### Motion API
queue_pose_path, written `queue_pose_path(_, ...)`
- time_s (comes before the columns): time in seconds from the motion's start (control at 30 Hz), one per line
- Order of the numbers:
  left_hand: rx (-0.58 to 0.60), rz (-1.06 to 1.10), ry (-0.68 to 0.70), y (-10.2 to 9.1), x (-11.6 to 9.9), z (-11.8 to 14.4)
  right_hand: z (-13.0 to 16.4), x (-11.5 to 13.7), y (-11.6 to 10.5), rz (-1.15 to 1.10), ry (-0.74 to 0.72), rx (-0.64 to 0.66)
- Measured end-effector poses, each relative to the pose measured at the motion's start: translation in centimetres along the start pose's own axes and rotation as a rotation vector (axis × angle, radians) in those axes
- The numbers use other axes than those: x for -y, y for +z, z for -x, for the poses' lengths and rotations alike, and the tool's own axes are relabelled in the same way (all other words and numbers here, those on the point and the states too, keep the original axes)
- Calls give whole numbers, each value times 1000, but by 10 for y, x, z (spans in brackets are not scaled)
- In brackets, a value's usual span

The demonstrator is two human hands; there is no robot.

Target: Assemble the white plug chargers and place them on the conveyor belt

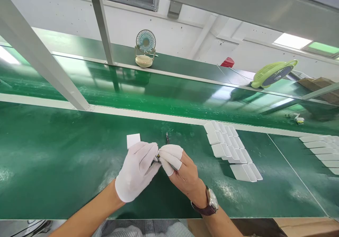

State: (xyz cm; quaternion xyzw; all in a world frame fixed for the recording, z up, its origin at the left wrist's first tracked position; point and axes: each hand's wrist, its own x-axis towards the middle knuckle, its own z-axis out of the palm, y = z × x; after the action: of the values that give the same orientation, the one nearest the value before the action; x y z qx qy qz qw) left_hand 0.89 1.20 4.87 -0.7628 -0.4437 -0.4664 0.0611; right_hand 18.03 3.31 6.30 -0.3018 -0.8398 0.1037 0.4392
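My left hand [136,170], in a white glove, and my right hand [180,168], with white finger cots and a wristwatch, meet over the green bench [53,159]. Both pinch a small dark, partly metallic part [158,158] between their fingertips; most of it is hidden. A white square piece [133,140] lies just beyond my left hand. A thin dark tool like tweezers [167,137] lies just beyond my right fingers.
Rows of white rectangular casings [230,149] lie to the right, with another batch [321,152] at the far right. Behind runs a green conveyor belt [159,92] with a small blue desk fan [145,48] and a lime-green fan [274,73]. Metal frame struts [39,53] cross at left.
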Motion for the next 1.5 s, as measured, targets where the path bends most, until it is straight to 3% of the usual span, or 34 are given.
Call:
queue_pose_path(0.8,-25,6,-35,6,-2,6,-3,1,1,-123,168,28)
queue_pose_path(1.5,-74,79,-75,11,-6,9,7,-6,-3,-162,76,-17)
